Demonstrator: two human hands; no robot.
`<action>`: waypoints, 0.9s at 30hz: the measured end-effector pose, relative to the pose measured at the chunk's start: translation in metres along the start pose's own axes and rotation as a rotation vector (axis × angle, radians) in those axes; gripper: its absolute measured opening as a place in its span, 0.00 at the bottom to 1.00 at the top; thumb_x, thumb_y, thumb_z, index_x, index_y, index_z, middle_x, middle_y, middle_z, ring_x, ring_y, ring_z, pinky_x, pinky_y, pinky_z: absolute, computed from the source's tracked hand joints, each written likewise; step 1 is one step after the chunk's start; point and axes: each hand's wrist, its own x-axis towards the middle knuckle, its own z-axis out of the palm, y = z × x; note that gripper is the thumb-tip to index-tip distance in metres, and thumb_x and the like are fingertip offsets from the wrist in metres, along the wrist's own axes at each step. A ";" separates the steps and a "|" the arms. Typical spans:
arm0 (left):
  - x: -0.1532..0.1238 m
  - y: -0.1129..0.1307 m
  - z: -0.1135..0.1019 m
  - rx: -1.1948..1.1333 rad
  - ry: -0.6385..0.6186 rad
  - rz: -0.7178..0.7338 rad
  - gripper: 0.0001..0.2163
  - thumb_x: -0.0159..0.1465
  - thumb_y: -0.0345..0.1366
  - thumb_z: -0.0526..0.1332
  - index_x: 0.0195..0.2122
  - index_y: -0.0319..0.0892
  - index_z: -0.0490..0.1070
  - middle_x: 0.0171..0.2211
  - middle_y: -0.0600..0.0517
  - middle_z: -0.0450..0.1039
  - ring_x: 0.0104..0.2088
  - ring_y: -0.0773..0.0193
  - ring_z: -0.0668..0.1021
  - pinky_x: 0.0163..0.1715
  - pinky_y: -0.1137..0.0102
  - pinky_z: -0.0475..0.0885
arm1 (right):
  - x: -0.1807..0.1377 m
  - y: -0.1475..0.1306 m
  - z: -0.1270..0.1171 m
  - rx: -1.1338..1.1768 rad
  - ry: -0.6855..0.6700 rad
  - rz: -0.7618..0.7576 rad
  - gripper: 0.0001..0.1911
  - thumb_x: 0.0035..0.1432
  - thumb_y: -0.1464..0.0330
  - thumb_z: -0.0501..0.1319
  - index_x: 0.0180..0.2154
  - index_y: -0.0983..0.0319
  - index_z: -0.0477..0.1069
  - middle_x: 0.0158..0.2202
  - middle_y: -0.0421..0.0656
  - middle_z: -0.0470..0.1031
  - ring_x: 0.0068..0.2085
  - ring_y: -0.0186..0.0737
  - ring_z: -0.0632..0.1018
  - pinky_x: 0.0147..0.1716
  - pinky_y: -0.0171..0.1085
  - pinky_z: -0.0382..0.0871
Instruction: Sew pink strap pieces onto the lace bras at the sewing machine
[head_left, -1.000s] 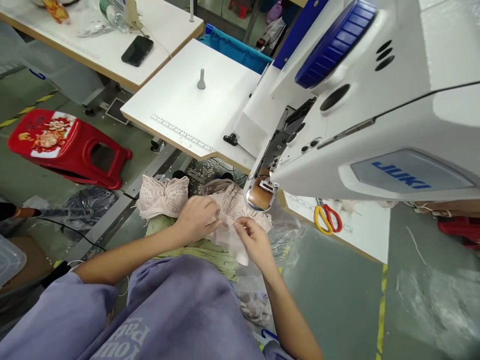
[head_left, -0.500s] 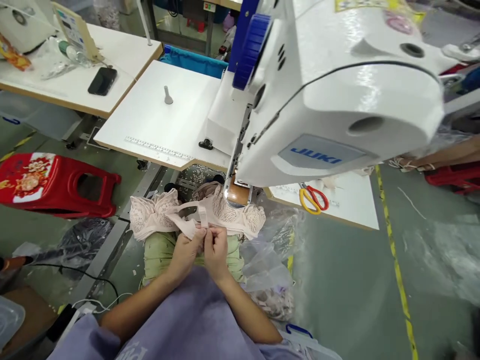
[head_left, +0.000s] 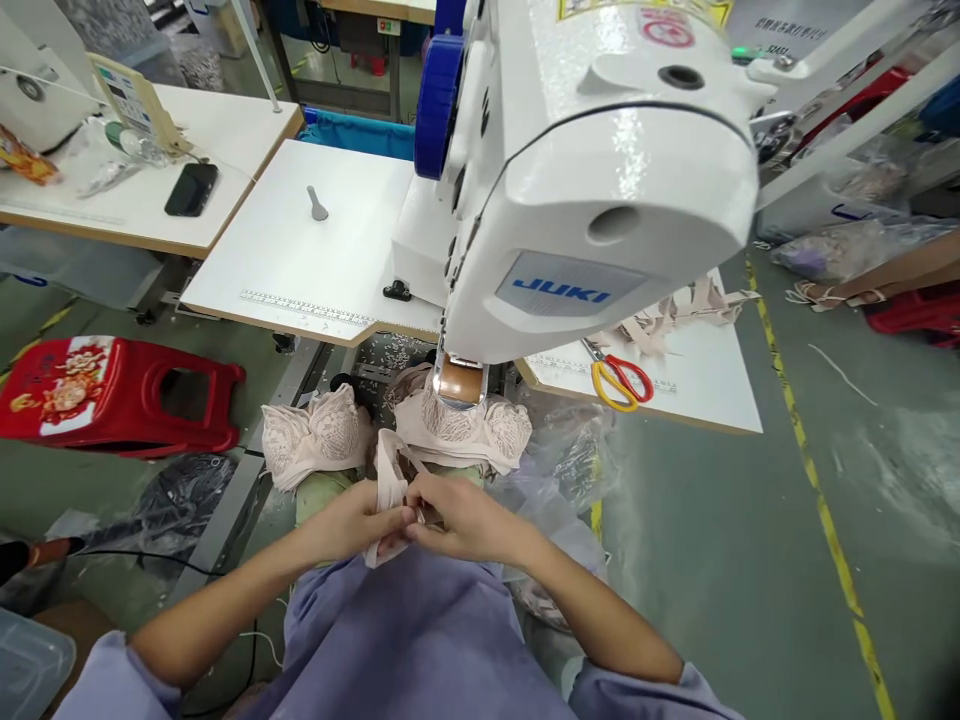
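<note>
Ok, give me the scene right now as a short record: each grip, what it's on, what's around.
Left grip: closed on beige fabric strip
Right grip: fingers at the same strip, touching the left
Beyond the grips: beige lace cups, one part at left, another below the machine's near end
Machine: white sewing machine, marked JUKI
Right tabletop: scissors with red and yellow handles, beige scraps
Left side: red stool on the floor; dark phone on neighbouring table
</note>
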 end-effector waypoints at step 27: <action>0.038 0.014 0.039 -0.512 0.681 0.296 0.12 0.64 0.40 0.66 0.45 0.39 0.79 0.40 0.48 0.79 0.42 0.60 0.78 0.48 0.67 0.73 | 0.009 -0.002 0.019 -0.213 0.860 -0.019 0.06 0.66 0.70 0.60 0.43 0.58 0.75 0.39 0.45 0.79 0.40 0.39 0.80 0.40 0.39 0.76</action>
